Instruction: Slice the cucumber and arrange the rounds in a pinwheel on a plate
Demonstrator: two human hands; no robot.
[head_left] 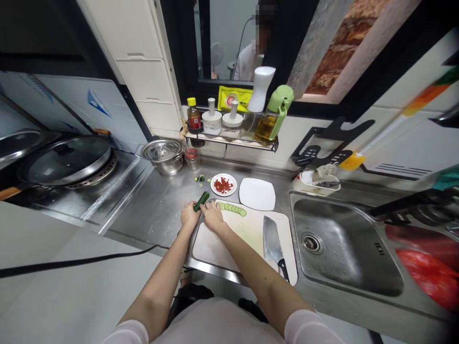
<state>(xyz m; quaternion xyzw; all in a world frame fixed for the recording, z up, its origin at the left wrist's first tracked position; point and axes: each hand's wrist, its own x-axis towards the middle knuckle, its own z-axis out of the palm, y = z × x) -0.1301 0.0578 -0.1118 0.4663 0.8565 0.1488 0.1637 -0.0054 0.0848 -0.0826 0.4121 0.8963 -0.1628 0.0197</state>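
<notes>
Both my hands meet at the far left corner of a white cutting board (244, 236). My left hand (189, 216) and my right hand (212, 215) are closed together on a short piece of green cucumber (201, 201) that sticks up between them. A row of cucumber slices (233, 209) lies along the board's far edge, just right of my right hand. A cleaver (272, 239) with a dark handle rests flat on the right part of the board, untouched.
Behind the board stand a small plate of chopped red chilli (223, 185), an empty white plate (257, 194) and cucumber scraps (201, 178). A lidded steel pot (163, 155), a lidded wok (68, 162), a condiment rack (233, 129) and a steel sink (344, 248) surround the steel counter.
</notes>
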